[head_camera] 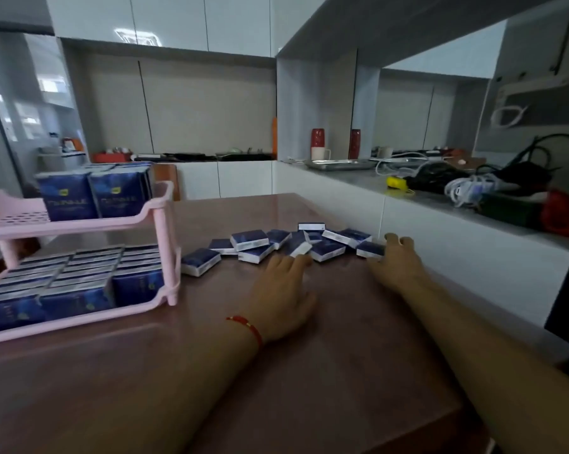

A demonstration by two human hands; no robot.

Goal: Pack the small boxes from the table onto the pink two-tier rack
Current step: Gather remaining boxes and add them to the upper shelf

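Pink rack (160, 221) is mostly loaded; loose boxes (278, 245) sit scattered mid-surface (342, 339). They look light, stiff cardboard, so pinch the long edges. Left hand (284, 294) touches one flat-fingered, right hand (396, 262) curls around an end box (369, 250).

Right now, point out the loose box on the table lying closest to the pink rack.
The leftmost box, lying apart from the pile, beside the rack's front post.

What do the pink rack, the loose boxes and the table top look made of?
Pink rack: seemingly moulded plastic, matte, with perforated shelves and round posts.
Loose boxes: likely printed cardboard, slightly glossy blue faces, white edges, crisp corners.
Table: reddish-brown, polished, showing soft reflections; laminate or stone, can't tell.
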